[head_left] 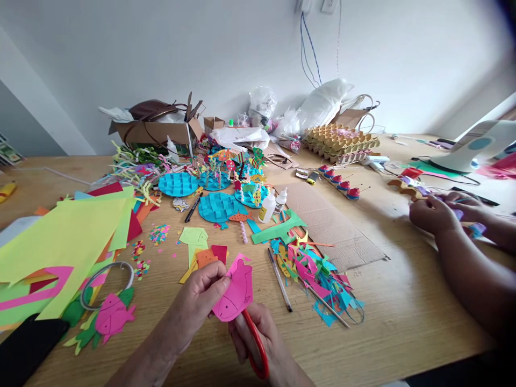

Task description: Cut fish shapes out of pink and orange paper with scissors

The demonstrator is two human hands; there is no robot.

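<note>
A piece of pink paper with a fish drawn on it in black is pinched in my left hand, near the front edge of the table. Just below it, my right hand grips red-handled scissors; their blades are hidden behind the paper. Beyond my left hand lie an orange paper piece and a pale green one with a fish drawing. Cut-out pink and green fish rest at the left beside a roll of tape.
Colored paper sheets cover the left side. Paper scraps and a pen lie right of my hands, near cardboard. Glue bottles stand by blue discs. At right, another person's hands hold a painted egg-carton strip.
</note>
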